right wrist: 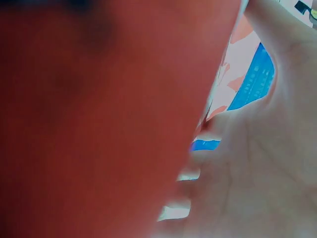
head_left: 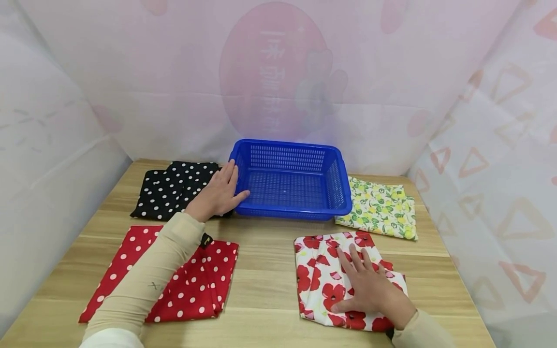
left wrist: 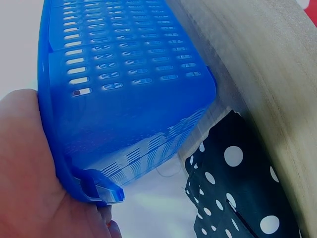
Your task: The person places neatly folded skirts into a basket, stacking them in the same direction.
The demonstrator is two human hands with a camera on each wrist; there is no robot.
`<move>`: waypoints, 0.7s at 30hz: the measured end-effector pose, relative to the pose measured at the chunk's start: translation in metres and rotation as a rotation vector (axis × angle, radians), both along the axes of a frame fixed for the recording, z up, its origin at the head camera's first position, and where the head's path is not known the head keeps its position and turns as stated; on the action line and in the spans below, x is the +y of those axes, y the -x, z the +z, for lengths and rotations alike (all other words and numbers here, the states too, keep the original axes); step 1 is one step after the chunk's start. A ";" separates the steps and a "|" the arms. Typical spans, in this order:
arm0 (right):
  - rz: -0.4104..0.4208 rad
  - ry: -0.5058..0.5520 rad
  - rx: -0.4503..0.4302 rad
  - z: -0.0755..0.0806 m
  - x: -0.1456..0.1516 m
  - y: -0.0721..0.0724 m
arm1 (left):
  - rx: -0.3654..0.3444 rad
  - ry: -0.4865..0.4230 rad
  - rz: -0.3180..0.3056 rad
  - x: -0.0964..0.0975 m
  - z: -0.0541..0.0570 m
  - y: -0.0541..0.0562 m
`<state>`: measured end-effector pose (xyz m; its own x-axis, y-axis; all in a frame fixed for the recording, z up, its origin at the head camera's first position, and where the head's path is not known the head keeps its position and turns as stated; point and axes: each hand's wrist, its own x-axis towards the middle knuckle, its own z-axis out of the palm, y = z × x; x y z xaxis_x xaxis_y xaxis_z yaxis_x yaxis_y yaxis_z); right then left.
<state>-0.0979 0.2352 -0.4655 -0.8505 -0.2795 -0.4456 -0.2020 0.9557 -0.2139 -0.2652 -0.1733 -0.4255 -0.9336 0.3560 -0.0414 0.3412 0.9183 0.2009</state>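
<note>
A blue plastic basket point(head_left: 285, 188) stands at the back of the wooden table. My left hand point(head_left: 219, 188) rests on its left rim, fingers straight along the edge and the thumb reaching over the inside. In the left wrist view the palm point(left wrist: 29, 168) lies against the rim of the slotted basket point(left wrist: 124, 89). At the front right, my right hand point(head_left: 365, 285) lies with spread fingers on a folded white cloth with red flowers point(head_left: 311, 275). The right wrist view shows the palm point(right wrist: 252, 163) close beside blurred red fabric point(right wrist: 99, 119).
A black cloth with white dots point(head_left: 158, 193) lies left of the basket, partly behind my left hand. Nearer, a red cloth with white dots point(head_left: 191, 295) lies under my left forearm. A lemon-print cloth point(head_left: 383, 208) sits right of the basket. Printed fabric walls point(head_left: 174, 116) enclose the table.
</note>
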 end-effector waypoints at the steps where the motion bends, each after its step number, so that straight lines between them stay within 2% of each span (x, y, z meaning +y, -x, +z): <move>1: 0.005 -0.002 0.001 0.000 -0.003 0.000 | 0.002 0.000 0.000 0.000 0.000 0.000; 21: 0.098 -0.039 0.013 0.002 -0.066 0.007 | -0.013 -0.004 0.008 0.000 -0.001 0.000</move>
<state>-0.1050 0.1691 -0.4636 -0.8254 -0.3447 -0.4471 -0.2978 0.9387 -0.1737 -0.2651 -0.1735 -0.4266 -0.9359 0.3485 -0.0524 0.3310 0.9203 0.2087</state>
